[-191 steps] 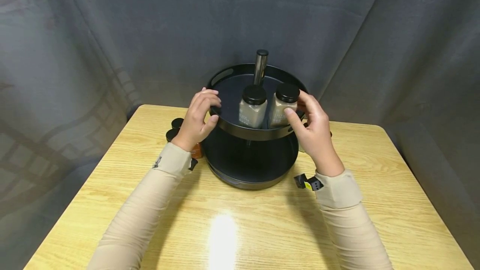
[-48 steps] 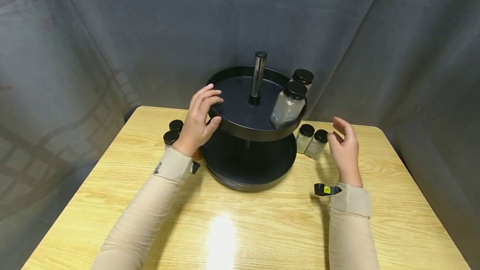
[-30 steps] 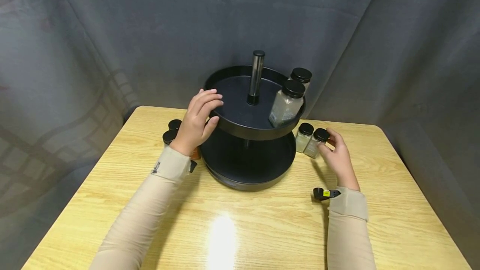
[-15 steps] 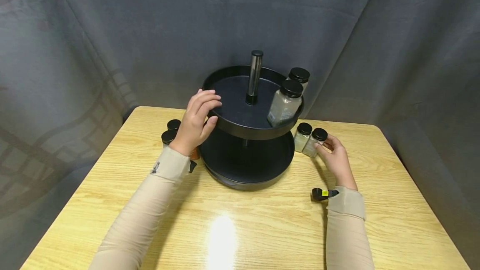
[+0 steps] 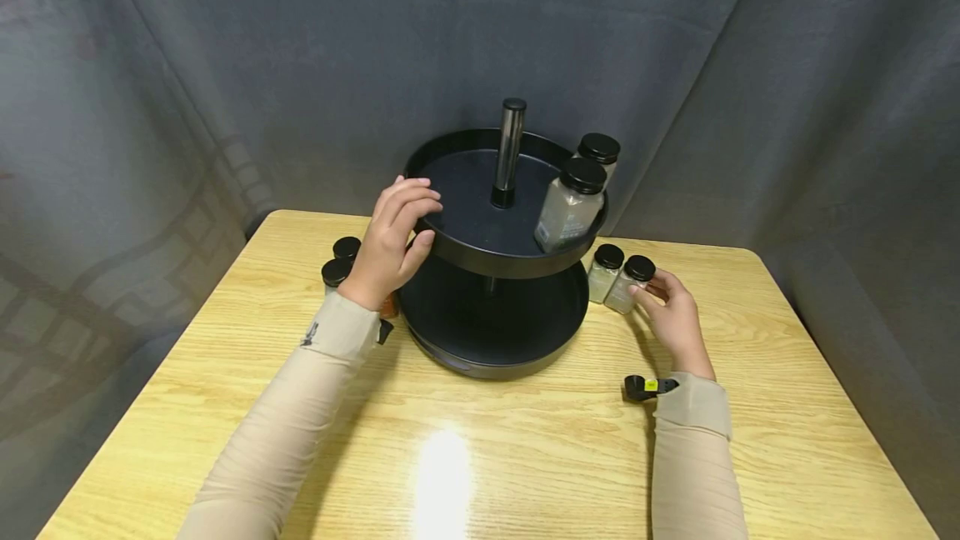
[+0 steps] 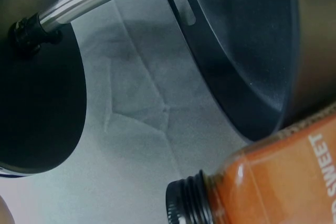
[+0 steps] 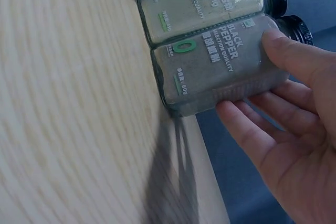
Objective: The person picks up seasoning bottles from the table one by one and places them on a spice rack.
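In the head view, my right hand (image 5: 673,320) holds a jar of black pepper (image 5: 625,293), thumb on the label side and fingers round the far side. The right wrist view shows that black pepper jar (image 7: 220,69) upright on the table, touching a jar of seasoning powder (image 7: 205,6). My left hand (image 5: 392,242) lies at the left rim of the upper tray (image 5: 480,244) of a black two-tier stand, fingers loosely bent over the edge. Whether they touch it, I cannot tell. Two larger black-lidded jars stand at that tray's right side, the front one (image 5: 567,213) pale.
Below is the lower tray (image 5: 495,332), and a metal post (image 5: 510,152) rises from the upper one. Black-lidded jars (image 5: 336,272) stand left, partly behind my left hand, including an orange jar (image 6: 278,177). A grey curtain (image 5: 337,65) hangs behind the wooden table (image 5: 525,448).
Earlier my right hand was on a jar in the upper tray; that tray's two jars now sit further right. The hand has since come down to the black pepper jar. My left hand has barely moved.
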A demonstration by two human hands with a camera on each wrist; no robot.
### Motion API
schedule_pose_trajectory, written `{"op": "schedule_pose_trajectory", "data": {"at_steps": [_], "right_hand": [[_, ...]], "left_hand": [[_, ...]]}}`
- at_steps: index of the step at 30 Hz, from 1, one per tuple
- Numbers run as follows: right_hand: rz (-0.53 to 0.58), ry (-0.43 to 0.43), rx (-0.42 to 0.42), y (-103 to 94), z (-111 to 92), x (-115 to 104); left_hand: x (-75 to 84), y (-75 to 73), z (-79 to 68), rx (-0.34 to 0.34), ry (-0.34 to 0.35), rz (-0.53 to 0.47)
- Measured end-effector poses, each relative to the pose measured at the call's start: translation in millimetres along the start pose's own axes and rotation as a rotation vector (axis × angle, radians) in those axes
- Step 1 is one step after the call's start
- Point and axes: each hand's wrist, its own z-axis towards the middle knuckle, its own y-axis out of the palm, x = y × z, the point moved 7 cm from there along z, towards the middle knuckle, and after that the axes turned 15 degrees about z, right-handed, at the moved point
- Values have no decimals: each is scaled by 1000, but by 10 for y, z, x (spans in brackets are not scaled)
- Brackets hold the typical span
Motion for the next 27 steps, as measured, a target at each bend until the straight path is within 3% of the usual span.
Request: {"op": "schedule_pose_trajectory", "data": {"at_steps": [15,27], "right_hand": [[-57,-10,-7,-44,-9,-45],[-61,-61,25,-150,-63,-298]], "left_hand": [[-8,10,3,8,-10,-1],[2,13,0,14,-18,6]]}}
